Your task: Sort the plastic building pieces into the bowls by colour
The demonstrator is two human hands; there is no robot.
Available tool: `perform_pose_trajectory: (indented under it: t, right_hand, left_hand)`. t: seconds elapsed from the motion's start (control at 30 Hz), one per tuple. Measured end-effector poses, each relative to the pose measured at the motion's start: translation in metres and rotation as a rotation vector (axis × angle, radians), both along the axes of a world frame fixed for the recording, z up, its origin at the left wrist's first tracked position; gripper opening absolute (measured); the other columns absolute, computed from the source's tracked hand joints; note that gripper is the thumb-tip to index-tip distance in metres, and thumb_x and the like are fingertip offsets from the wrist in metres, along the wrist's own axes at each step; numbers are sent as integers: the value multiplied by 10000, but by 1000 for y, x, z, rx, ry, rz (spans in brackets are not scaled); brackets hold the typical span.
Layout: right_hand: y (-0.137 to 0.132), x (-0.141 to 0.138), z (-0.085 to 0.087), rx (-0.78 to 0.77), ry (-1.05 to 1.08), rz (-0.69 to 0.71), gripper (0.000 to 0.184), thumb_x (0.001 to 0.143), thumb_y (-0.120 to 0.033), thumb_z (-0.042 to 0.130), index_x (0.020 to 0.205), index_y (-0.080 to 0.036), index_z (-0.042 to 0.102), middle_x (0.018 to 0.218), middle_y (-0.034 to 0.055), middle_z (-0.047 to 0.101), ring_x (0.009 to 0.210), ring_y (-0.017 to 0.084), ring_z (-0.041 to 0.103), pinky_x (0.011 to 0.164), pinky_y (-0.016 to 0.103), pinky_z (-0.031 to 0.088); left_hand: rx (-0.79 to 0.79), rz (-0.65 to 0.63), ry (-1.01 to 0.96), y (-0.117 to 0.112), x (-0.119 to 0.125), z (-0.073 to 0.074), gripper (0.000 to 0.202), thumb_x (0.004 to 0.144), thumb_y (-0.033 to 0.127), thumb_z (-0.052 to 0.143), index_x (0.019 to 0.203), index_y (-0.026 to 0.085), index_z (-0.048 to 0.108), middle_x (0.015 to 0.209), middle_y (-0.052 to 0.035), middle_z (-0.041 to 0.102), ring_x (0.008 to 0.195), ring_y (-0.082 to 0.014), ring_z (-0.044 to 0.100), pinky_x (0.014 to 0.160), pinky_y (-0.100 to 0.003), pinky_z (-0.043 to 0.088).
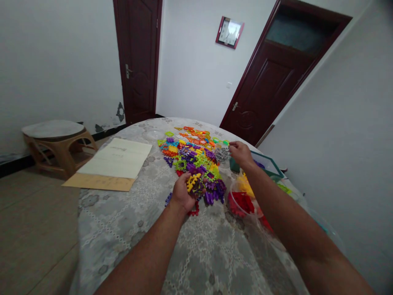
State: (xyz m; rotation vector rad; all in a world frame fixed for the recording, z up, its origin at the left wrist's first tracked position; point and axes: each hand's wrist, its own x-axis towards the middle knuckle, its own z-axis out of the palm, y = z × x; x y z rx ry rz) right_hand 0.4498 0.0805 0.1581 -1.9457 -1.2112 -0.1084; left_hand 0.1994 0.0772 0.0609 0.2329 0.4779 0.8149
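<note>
A heap of plastic building pieces [196, 159] in purple, green, orange, blue and yellow lies on the table. At its near side my left hand [184, 193] is closed around yellow building pieces [194, 182], with darker ones partly hidden under them. My right hand [240, 153] hovers by the heap's far right side, its fingers pinched together; what they hold, if anything, is too small to tell. Grey pieces [222, 154] and bright green pieces [221, 141] lie close to those fingertips. Below my right forearm stands a clear round tub with red pieces [241, 203] in it.
A teal-rimmed box [272, 164] sits behind my right forearm, and yellow pieces [245, 185] lie near the tub. Cream paper [116, 159] rests over a brown envelope [98, 182] on the patterned tablecloth [202, 254]. A stool [58, 141] stands left of the table.
</note>
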Motion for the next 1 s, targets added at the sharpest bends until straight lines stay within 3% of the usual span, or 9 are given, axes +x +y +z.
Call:
perform_pose_trajectory:
  t: [0.17, 0.27, 0.37, 0.5, 0.73, 0.83, 1.0]
  right_hand:
    - [-51, -64, -13, -141, -108, 456, 233, 944, -256, 616, 1097, -216, 786, 1034, 57, 796, 905, 212, 715, 877, 371, 564]
    - [-80, -101, -25, -181, -275, 569, 253, 974, -246, 638, 1196, -220, 755, 1126, 92, 766, 1015, 241, 700, 957, 401, 540]
    - [-93, -122, -35, -224, -336, 523, 268, 963, -188, 660, 1216, -216, 747, 1155, 120, 728, 1078, 266, 674, 977, 405, 528]
    - [-96, -129, -41, -220, -246, 489, 246, 940, -154, 709, 1178, -203, 749, 1124, 104, 698, 1048, 245, 668, 933, 368, 531]
    - [-124, -127, -32, -60, -120, 483, 102, 977, -211, 706, 1064, -223, 758, 997, 50, 718, 948, 207, 660, 871, 337, 513]
    - [-140, -102, -21, 16, -142, 346, 107, 998, -265, 670, 1045, -228, 759, 977, 54, 719, 891, 206, 655, 848, 341, 508]
    - [-156, -22, -24, 174, -269, -115, 211, 973, -318, 620, 1030, -174, 762, 1007, 125, 723, 919, 261, 652, 884, 395, 512]
  left_hand:
    - [55, -96, -8, -4, 0, 1, 306, 990, 353, 534, 1087, 119, 706, 830, -116, 778, 595, -247, 737, 477, -352, 596]
    - [77, -139, -32, -7, 3, 2, 321, 1011, 386, 532, 1057, 128, 717, 782, -107, 762, 574, -238, 724, 500, -349, 601]
    - [79, -131, -63, -10, 5, 4, 282, 1022, 335, 524, 966, 136, 715, 763, -97, 753, 574, -213, 721, 539, -322, 612]
    - [100, -129, -18, -8, 6, 4, 268, 1024, 293, 515, 925, 140, 712, 764, -93, 754, 576, -207, 720, 530, -311, 612]
    - [131, -157, 113, -3, 6, 1, 172, 974, 244, 562, 954, 135, 693, 761, -85, 751, 548, -213, 713, 482, -329, 613]
    - [165, -160, 182, -6, 6, 1, 116, 924, 200, 616, 1014, 150, 668, 790, -76, 759, 560, -223, 730, 432, -314, 594]
    - [322, -149, 218, -10, 7, -4, 242, 836, 139, 685, 1061, 199, 619, 852, -34, 759, 663, -216, 771, 438, -275, 599]
